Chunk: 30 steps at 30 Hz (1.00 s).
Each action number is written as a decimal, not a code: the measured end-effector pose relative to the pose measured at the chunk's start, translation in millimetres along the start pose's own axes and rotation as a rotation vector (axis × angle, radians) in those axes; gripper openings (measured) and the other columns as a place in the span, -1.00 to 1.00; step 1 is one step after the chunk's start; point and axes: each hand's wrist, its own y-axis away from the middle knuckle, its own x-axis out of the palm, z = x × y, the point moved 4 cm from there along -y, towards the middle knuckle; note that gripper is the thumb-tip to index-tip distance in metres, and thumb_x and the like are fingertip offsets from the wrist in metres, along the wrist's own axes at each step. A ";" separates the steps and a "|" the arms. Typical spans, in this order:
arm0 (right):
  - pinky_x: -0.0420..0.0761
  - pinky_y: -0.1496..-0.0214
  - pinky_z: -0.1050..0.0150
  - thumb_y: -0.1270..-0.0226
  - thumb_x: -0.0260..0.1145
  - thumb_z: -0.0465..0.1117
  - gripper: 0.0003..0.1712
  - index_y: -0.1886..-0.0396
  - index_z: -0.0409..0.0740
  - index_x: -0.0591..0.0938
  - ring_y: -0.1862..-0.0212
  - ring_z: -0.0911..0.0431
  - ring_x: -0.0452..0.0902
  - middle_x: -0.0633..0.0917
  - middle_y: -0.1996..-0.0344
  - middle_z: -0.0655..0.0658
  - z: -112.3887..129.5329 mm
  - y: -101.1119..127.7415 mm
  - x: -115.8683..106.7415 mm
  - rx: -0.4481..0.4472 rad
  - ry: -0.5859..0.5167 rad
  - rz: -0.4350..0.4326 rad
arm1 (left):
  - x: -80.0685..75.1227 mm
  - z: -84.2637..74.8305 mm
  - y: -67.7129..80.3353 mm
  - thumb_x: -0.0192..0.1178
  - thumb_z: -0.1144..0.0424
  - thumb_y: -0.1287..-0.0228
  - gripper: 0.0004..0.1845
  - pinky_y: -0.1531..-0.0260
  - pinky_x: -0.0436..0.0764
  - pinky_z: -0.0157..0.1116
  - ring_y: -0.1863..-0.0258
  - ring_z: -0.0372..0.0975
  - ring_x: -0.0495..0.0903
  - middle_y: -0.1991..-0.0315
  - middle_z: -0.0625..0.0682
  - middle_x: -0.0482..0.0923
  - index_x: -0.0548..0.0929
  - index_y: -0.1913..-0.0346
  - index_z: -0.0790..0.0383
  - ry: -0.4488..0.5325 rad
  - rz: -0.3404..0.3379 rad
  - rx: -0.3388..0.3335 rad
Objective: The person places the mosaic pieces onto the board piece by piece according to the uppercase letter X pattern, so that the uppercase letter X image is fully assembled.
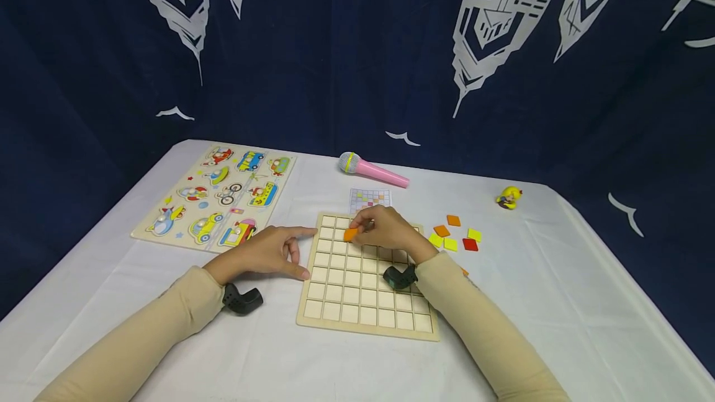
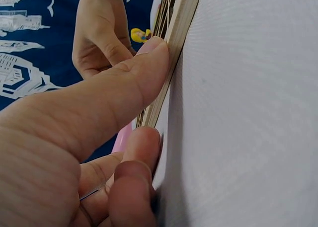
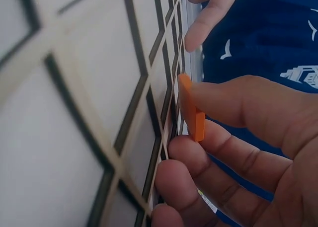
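A wooden grid board (image 1: 365, 327) with square recesses lies flat on the table. Over its far left part, my right hand (image 1: 386, 228) pinches an orange square tile (image 1: 350, 234) between thumb and fingers. The right wrist view shows that tile (image 3: 198, 125) tilted on edge close to the grid. My left hand (image 1: 267, 252) rests at the board's left edge, its index finger and thumb stretched out to touch the side. Behind the board lies a patterned card (image 1: 370, 198), partly hidden by the right hand.
Loose tiles lie right of the board: orange (image 1: 454, 220), yellow (image 1: 450, 244) and red (image 1: 470, 244). A vehicle picture puzzle (image 1: 192, 206) is at the left. Farther back are a pink toy microphone (image 1: 382, 174) and a small yellow figure (image 1: 509, 198).
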 end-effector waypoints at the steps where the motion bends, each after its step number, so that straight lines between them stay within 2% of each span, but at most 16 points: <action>1: 0.66 -0.06 0.18 -0.30 0.55 -0.36 -0.80 0.10 -0.28 0.80 0.25 0.17 0.65 0.73 0.34 -0.01 0.9 -1.1 0.5 0.000 0.010 0.001 | 0.0 -0.1 0.0 0.69 0.08 -0.13 0.00 0.46 0.44 -0.35 0.54 -0.28 0.52 0.40 -0.11 0.67 0.45 -0.58 0.34 0.000 0.002 0.001; 5: 0.62 -0.09 0.16 -0.31 0.55 -0.33 -0.83 0.13 -0.24 0.80 0.25 0.19 0.62 0.71 0.38 0.03 4.1 -5.1 2.5 0.008 0.053 0.002 | 0.3 -0.2 -0.3 0.68 0.07 -0.13 0.00 0.45 0.44 -0.34 0.54 -0.27 0.52 0.39 -0.12 0.66 0.45 -0.58 0.32 -0.002 0.007 0.001; 11: 0.51 0.11 0.24 -0.27 0.59 -0.28 -0.85 0.18 -0.18 0.82 0.36 0.22 0.50 0.67 0.46 0.06 7.5 -10.7 5.1 0.013 0.106 -0.001 | -0.1 -0.6 -0.2 0.68 0.08 -0.13 -0.01 0.47 0.43 -0.34 0.55 -0.27 0.52 0.41 -0.11 0.66 0.45 -0.57 0.33 -0.001 0.005 0.006; 16: 0.47 0.19 0.29 -0.23 0.61 -0.30 -0.82 0.18 -0.17 0.83 0.40 0.24 0.47 0.67 0.48 0.07 7.9 -13.6 6.7 0.021 0.108 -0.001 | -0.1 0.5 -1.1 0.69 0.09 -0.12 -0.01 0.48 0.42 -0.34 0.55 -0.26 0.52 0.42 -0.11 0.65 0.46 -0.57 0.35 0.001 0.003 0.018; 22: 0.48 0.18 0.29 -0.21 0.62 -0.34 -0.82 0.18 -0.21 0.85 0.41 0.24 0.47 0.66 0.50 0.07 9.8 -15.2 7.9 0.034 0.078 0.002 | -1.1 -0.4 -0.4 0.69 0.09 -0.12 -0.01 0.48 0.42 -0.35 0.55 -0.27 0.52 0.42 -0.12 0.65 0.46 -0.56 0.36 0.002 0.004 0.028; 30: 0.54 0.12 0.30 -0.17 0.69 -0.30 -0.74 0.13 -0.21 0.88 0.35 0.26 0.54 0.73 0.45 0.06 10.8 -16.7 8.2 0.058 0.085 -0.008 | -1.1 0.4 -0.2 0.69 0.10 -0.11 0.00 0.49 0.45 -0.35 0.55 -0.27 0.52 0.42 -0.12 0.65 0.45 -0.56 0.38 0.000 0.000 0.038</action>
